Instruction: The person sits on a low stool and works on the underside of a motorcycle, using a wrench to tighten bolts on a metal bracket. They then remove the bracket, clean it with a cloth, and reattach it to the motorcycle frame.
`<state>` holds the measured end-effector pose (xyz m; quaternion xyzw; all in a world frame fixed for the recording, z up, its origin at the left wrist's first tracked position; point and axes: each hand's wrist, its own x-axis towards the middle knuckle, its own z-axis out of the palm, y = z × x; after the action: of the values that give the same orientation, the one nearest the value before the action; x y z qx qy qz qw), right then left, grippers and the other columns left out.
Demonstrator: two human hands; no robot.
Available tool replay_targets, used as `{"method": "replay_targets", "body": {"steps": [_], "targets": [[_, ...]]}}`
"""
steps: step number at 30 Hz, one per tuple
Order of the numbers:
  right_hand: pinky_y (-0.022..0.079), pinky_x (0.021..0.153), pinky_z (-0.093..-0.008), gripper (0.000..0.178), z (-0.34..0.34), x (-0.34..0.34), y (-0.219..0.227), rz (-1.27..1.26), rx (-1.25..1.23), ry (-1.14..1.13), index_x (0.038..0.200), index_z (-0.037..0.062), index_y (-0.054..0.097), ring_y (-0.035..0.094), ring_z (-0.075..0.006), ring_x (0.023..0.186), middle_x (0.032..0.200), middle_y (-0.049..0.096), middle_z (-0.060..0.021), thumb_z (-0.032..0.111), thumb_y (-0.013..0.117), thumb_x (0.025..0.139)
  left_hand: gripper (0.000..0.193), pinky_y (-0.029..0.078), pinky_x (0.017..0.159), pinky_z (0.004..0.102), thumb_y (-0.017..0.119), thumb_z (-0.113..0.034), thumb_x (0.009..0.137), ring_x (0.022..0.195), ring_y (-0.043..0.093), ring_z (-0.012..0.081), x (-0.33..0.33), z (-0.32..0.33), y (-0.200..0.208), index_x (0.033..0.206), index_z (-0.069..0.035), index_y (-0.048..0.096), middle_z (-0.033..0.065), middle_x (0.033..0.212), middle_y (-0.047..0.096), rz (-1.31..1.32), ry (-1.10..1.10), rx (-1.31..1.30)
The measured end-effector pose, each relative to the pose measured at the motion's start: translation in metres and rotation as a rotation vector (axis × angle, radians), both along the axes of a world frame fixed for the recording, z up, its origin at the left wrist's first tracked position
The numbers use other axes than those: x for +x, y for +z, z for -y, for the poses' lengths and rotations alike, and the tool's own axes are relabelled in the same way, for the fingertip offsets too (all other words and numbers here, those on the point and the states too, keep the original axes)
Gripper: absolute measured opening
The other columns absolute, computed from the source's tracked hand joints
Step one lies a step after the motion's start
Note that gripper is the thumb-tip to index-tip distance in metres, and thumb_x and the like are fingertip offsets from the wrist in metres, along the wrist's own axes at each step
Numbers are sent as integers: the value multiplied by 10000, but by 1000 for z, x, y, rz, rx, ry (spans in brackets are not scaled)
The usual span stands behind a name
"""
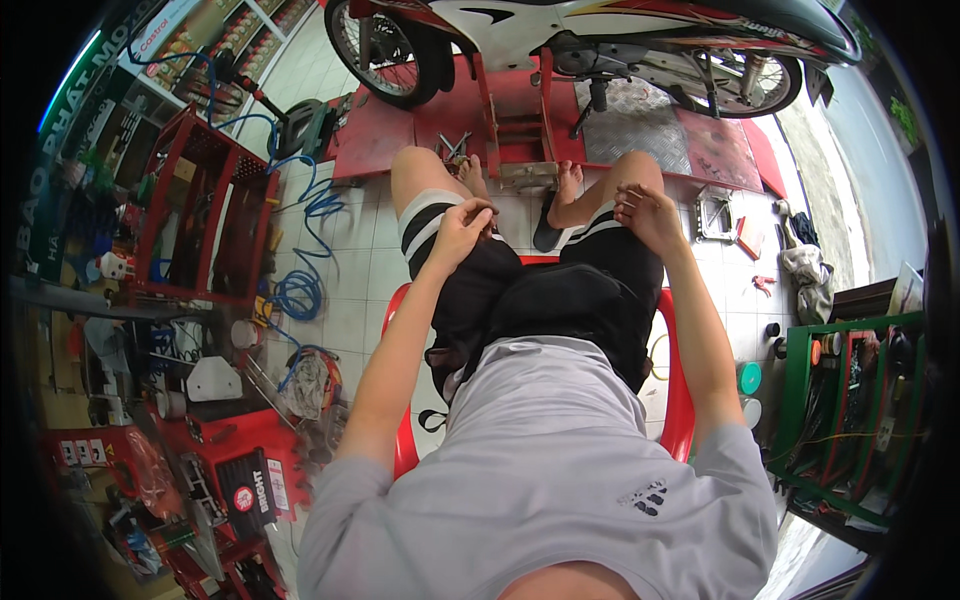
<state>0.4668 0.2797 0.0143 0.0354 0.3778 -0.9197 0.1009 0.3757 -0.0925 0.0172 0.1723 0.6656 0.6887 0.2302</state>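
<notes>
I sit on a red plastic chair [679, 400], knees apart, facing a red and white motorcycle [640, 65] on a red lift stand [380, 135]. My left hand [463, 232] rests over my left thigh near the striped hem of the black shorts [468, 275]. Its fingers are loosely bent, and no object shows in them. Beside my right knee, my right hand [650, 215] is raised, fingers curled a little and slightly apart, with nothing visible in it. A black waist bag [553, 310] lies across my lap.
A red tool trolley [205, 210] stands left, beside a coiled blue air hose [295, 295]. Metal tools [455, 145] lie on the stand near my foot. Red-handled pliers [764, 285] are on the right floor tiles. A green rack [850, 400] stands right, and a red workbench [190, 430] at lower left.
</notes>
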Motion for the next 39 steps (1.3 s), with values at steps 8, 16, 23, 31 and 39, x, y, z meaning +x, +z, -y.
{"method": "replay_targets", "body": {"steps": [8, 16, 23, 31, 39], "targets": [[499, 854, -372, 321, 7, -4, -3, 140, 21, -59, 1128, 10, 578, 620, -255, 916, 987, 636, -114, 294, 532, 984, 178, 480, 789, 295, 544, -154, 1011, 848, 585, 138, -14, 17, 1, 1103, -24, 622, 28, 919, 608, 347, -55, 340], [497, 900, -404, 337, 14, 0, 3, 184, 70, -71, 1162, -4, 554, 616, -270, 953, 1021, 626, -128, 291, 523, 1001, 217, 473, 775, 307, 581, -186, 970, 877, 573, 157, -13, 18, 0, 1132, -45, 607, 39, 975, 607, 562, -48, 552], [492, 922, -391, 332, 2, -6, -11, 99, 127, 45, 1169, 5, 578, 623, -265, 972, 1043, 650, -125, 291, 524, 1008, 296, 484, 766, 326, 565, -235, 967, 837, 594, 181, -21, 21, -3, 1165, -20, 610, 49, 960, 647, 671, -48, 624], [533, 878, -377, 324, -6, -11, -36, 186, 344, -74, 1191, 9, 574, 658, -274, 969, 1037, 665, -128, 277, 489, 1029, 358, 472, 746, 359, 529, -305, 934, 843, 581, 223, -28, 27, 0, 1175, -51, 607, 64, 960, 626, 671, 64, 787], [594, 802, -357, 262, 28, -13, -13, 81, 653, -180, 1136, -23, 585, 694, -252, 878, 970, 662, -137, 204, 531, 1015, 392, 427, 706, 351, 557, -338, 880, 796, 499, 223, -27, 29, 3, 1098, -24, 645, 82, 910, 574, 749, 123, 892]]}}
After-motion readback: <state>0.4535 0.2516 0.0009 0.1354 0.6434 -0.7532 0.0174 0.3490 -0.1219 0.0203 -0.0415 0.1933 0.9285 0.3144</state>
